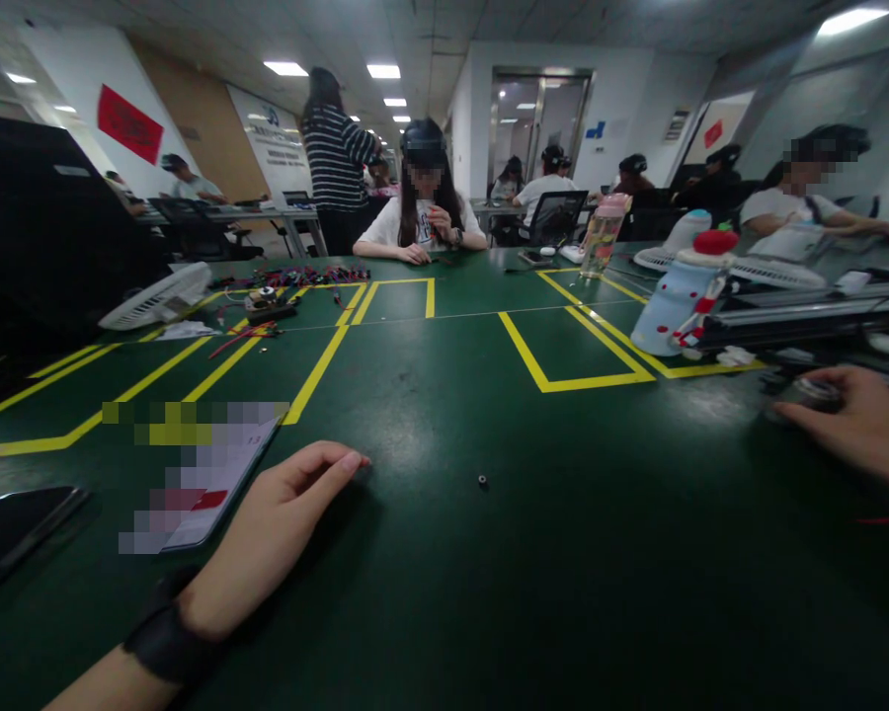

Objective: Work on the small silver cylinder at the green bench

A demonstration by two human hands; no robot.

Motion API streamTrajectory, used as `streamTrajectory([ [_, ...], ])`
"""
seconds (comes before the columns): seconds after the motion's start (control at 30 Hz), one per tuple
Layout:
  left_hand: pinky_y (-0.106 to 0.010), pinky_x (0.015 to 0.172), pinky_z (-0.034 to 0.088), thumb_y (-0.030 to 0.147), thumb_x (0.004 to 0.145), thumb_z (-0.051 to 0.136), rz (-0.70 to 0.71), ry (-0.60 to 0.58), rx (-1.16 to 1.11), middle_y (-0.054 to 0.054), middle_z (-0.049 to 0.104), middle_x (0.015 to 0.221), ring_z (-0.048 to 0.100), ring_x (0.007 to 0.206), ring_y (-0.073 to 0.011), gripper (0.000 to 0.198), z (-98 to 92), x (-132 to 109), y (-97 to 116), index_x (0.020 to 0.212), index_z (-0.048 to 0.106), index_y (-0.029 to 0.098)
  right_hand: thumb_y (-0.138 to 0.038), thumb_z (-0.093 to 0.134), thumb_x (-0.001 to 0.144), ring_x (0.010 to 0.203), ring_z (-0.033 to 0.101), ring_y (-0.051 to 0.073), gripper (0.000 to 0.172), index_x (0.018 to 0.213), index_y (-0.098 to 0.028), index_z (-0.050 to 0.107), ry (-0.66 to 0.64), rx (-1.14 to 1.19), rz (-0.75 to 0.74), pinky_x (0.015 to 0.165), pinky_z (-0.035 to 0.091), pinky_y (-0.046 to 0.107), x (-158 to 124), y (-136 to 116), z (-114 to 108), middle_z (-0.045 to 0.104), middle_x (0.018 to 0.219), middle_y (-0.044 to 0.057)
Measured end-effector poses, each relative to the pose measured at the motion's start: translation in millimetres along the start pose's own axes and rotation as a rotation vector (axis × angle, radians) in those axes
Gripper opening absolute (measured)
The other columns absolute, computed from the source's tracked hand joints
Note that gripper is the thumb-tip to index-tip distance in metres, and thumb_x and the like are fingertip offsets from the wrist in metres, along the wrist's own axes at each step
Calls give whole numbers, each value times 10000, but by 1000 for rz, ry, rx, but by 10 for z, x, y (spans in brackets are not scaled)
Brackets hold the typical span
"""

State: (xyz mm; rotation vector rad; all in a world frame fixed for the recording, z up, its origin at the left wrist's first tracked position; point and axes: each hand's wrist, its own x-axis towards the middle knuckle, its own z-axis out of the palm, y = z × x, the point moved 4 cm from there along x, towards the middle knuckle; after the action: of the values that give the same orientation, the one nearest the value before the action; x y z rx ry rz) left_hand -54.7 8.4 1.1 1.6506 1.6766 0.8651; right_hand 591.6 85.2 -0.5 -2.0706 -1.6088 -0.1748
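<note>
"Where does this view look from?"
"From the person's head, facing forward and slightly down over a green tabletop (430, 592), which fills the lower frame."
"How near are the hands?"
"Close. The left hand (288, 509) looms large at lower left; the right hand (863, 420) runs off the right edge."
"And the far side?"
"Quite wide: a seated person (389, 222) sits small at upper centre, with ceiling lights (383, 71) along the top."

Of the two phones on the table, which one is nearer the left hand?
The lit phone, right beside the left hand; the dark phone lies farther off, at the picture's left edge.
</note>
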Motion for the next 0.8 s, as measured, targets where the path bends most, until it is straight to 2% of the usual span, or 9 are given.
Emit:
streamTrajectory([
  [0.1, -321, 773, 503, 541, 879, 547, -1, 22, -1, -10, 713, 903, 655, 904, -233, 334, -7, 4, 1, 957, 690, 248, -658, 672, 639, 996, 577, 420, 807, 1230, -136, 498, 123, -159, 35, 777, 477, 540, -86, -263, -101, 551, 1095, 277],
  [0.2, -302, 748, 498, 544, 872, 552, -12, 30, 10, -3, 720, 907, 657, 903, -230, 336, 4, 5, 22, 949, 692, 249, -635, 593, 760, 1275, 396, 421, 781, 1357, -159, 427, 326, -195, -207, 1050, 318, 588, -389, -1114, -201, 460, 1308, 237],
  [0.27, -294, 736, 495, 551, 871, 550, -18, 21, 19, 1, 719, 900, 654, 897, -226, 340, 17, 2, 43, 940, 688, 249, -555, 523, 861, 1251, 441, 316, 559, 1307, -222, 477, 155, 28, -468, 1084, 322, 527, -675, -1809, -96, 502, 1296, 149],
  [0.37, -293, 734, 492, 553, 879, 541, -12, 8, 35, 3, 713, 899, 649, 904, -225, 335, 26, -6, 53, 941, 679, 254, -560, 587, 840, 1167, 492, 223, 514, 1256, -260, 553, -338, 361, -657, 999, 424, 432, -1138, -2721, 224, 530, 1271, 69],
  [0.43, -297, 746, 490, 543, 886, 539, 3, 3, 48, -1, 713, 916, 647, 924, -228, 323, 27, -9, 41, 950, 677, 258, -581, 634, 799, 1122, 494, 210, 544, 1238, -263, 594, -541, 449, -693, 960, 432, 417, -1372, -3151, 413, 551, 1238, 60],
  [0.5, -297, 750, 489, 530, 891, 537, 16, 9, 53, -2, 714, 925, 645, 936, -230, 312, 22, -9, 27, 952, 677, 258, -543, 627, 822, 1049, 502, 195, 409, 1102, -248, 674, -608, 479, -723, 925, 423, 402, -1490, -3410, 524, 595, 1132, 55],
  [0.63, -293, 755, 483, 514, 899, 532, 24, 4, 43, 5, 708, 919, 640, 919, -219, 296, 18, -9, 28, 945, 674, 259, -386, 548, 908, 906, 537, 146, 233, 911, -204, 694, -632, 522, -694, 818, 433, 322, -1408, -3385, 509, 631, 962, 42],
  [0.7, -294, 765, 479, 514, 902, 528, 25, -12, 35, 9, 700, 914, 636, 907, -214, 293, 21, -12, 36, 943, 671, 261, -384, 534, 913, 883, 559, 142, 241, 966, -204, 685, -536, 497, -607, 786, 439, 305, -1216, -3115, 363, 639, 985, 47],
  [0.8, -291, 773, 473, 522, 899, 532, 16, -14, 29, 15, 692, 918, 631, 910, -211, 291, 23, -16, 27, 950, 669, 270, -408, 512, 918, 880, 569, 155, 297, 1040, -193, 678, -206, 292, -400, 758, 421, 305, -798, -2429, -15, 644, 1040, 79],
])
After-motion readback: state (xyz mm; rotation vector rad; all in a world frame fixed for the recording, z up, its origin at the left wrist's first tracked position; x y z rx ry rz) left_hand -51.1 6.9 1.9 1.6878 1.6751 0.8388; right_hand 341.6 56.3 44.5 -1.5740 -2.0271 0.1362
